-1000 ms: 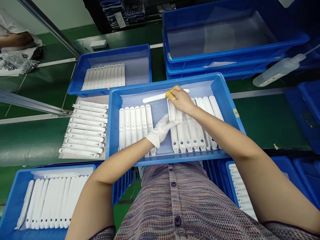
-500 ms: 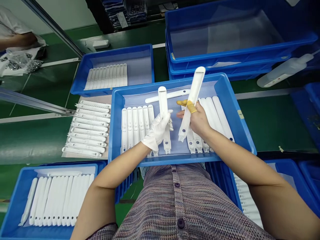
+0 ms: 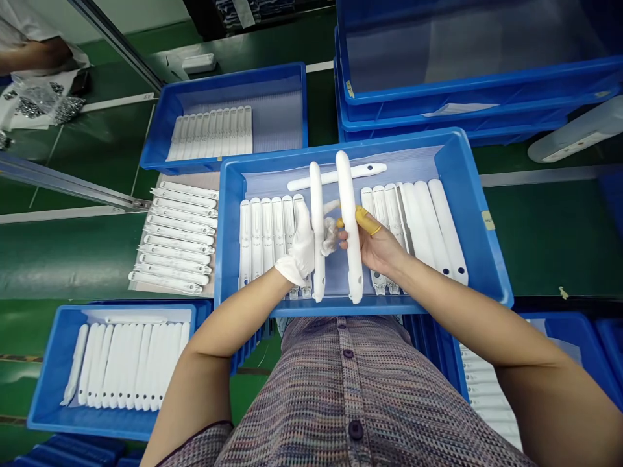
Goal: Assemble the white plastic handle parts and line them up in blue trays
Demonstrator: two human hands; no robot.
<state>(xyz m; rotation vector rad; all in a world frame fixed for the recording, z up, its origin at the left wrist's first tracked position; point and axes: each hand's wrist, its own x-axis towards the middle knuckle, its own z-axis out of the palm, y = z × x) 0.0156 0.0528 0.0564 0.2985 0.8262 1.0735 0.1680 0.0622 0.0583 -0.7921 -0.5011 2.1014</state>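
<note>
My left hand [image 3: 302,250], in a white glove, grips a long white plastic strip [image 3: 317,220] and holds it upright over the blue tray [image 3: 491,259] in front of me. My right hand [image 3: 377,246], with a yellow finger cot on the index finger, grips a second white strip [image 3: 348,214] parallel to the first, a few centimetres to its right. Below them lie a row of white strips [image 3: 270,233] on the tray's left and another row [image 3: 423,220] on its right. One strip [image 3: 370,171] lies crosswise at the tray's far end.
More white strips lie on a board [image 3: 180,233] left of the tray. Blue trays with strips stand at far left [image 3: 228,123], near left [image 3: 117,363] and near right [image 3: 487,389]. Stacked blue bins [image 3: 462,97] and a white bottle [image 3: 579,136] are at the back right. Another person's arm [image 3: 34,55] shows at top left.
Both hands have lifted a strip each from the tray. The right strip swung from a tilt to upright, and the two strips now stand side by side, closer together.
</note>
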